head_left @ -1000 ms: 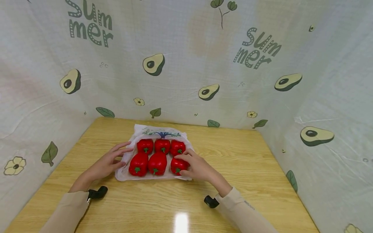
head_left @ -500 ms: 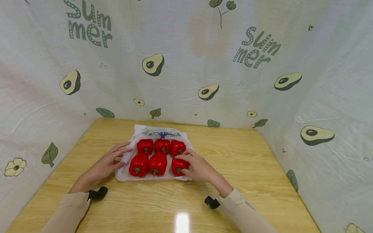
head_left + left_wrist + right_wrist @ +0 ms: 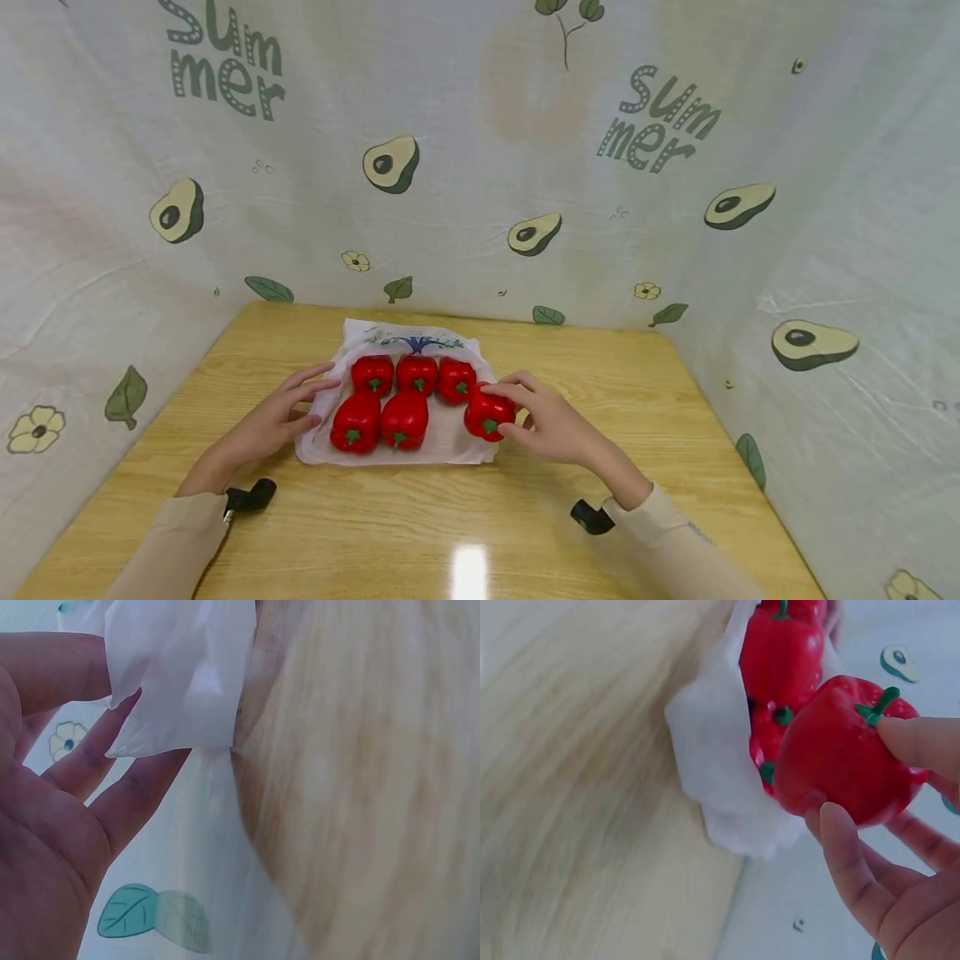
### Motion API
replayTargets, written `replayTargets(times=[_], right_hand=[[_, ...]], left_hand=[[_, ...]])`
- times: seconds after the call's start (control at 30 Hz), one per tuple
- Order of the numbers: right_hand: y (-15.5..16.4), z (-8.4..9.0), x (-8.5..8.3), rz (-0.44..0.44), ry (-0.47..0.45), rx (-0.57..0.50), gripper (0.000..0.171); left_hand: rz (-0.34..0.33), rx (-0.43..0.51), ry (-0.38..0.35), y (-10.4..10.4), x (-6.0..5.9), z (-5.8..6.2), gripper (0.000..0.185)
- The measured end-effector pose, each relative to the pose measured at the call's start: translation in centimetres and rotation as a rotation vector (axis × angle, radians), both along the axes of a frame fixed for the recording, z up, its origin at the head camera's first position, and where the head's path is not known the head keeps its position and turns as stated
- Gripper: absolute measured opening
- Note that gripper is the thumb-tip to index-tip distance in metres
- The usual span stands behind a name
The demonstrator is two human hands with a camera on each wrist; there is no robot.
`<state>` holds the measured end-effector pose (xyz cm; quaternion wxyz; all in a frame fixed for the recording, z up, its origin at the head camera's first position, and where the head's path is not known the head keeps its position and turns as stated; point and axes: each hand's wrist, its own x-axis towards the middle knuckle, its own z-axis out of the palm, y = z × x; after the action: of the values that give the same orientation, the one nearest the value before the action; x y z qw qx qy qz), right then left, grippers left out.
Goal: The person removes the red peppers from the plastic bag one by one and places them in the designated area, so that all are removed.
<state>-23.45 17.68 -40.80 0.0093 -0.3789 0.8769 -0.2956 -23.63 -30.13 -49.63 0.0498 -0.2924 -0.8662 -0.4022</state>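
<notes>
My right hand (image 3: pixel 558 427) holds a glossy red bell pepper (image 3: pixel 847 754) with a green stem. The thumb and fingers grip its sides, over the right edge of a white plastic bag (image 3: pixel 444 446). Several other red bell peppers (image 3: pixel 405 419) sit in the bag in two rows, such as the pepper at the back right (image 3: pixel 456 381). My left hand (image 3: pixel 266 423) rests at the bag's left edge with its fingers spread. In the left wrist view, the bag's thin film (image 3: pixel 180 682) covers the tips of the left thumb and fingers (image 3: pixel 139 799).
Under the bag is a light wooden table (image 3: pixel 360 533). Pale cloth (image 3: pixel 465 125) printed with avocados, leaves and lettering hangs behind it and at both sides. Small black wrist devices, such as the left one (image 3: pixel 251 496), stick out near each cuff.
My right hand has moved to the right with the front right bell pepper, away from the others in the bag. The left hand has stayed at the bag's left edge.
</notes>
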Motion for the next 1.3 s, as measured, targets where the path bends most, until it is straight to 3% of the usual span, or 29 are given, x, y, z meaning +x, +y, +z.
replayTargets(times=[0.4, 0.7, 0.93, 1.3], right_hand=[[5.4, 0.5, -2.4, -0.066, 0.128, 0.023, 0.058], [7.4, -0.6, -5.6, -0.122, 0.111, 0.054, 0.059], [7.9, -1.7, -8.3, -0.146, 0.113, 0.064, 0.057], [8.4, -3.4, -11.2, -0.198, 0.046, 0.099, 0.052]], left_hand=[[-0.001, 0.013, -0.011, -0.1, -0.1, -0.1, 0.064], [0.006, -0.013, 0.037, -0.1, 0.0, 0.0, 0.064], [0.003, 0.021, -0.025, -0.1, 0.0, 0.2, 0.062], [-0.022, 0.027, -0.02, -0.1, -0.3, 0.0, 0.063]])
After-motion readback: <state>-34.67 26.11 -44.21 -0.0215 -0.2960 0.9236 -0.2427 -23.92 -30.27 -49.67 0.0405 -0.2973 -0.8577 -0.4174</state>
